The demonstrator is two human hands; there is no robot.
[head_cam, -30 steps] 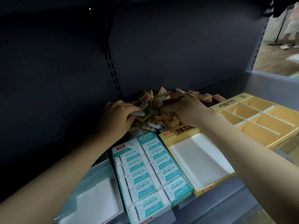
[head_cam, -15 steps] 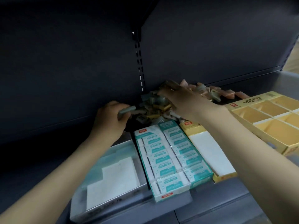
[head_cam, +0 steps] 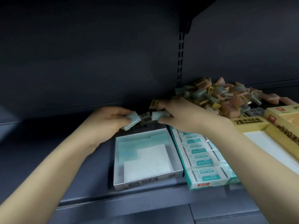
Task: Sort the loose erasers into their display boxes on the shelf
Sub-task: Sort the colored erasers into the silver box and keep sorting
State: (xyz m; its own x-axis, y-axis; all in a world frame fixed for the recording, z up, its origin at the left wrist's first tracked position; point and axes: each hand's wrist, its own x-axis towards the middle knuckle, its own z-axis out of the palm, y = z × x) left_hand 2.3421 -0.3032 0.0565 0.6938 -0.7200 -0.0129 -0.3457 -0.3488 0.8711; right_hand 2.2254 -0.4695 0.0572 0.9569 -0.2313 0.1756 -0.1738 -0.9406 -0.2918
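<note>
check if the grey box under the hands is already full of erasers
No, the grey box is mostly bare inside, with only a few pale blue erasers lying flat near its back.

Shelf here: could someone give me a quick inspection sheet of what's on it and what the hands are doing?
Surface: dark grey shelf.
Job's things: loose eraser pile at back right; grey box nearly empty; teal box filled in rows; yellow box beside it.
Clutter: nothing seen.
Hands: left hand pinches a pale eraser; right hand pinches another pale eraser, above the grey box.
Cables: nothing seen.
Surroundings: dark back panel, slotted upright.
</note>
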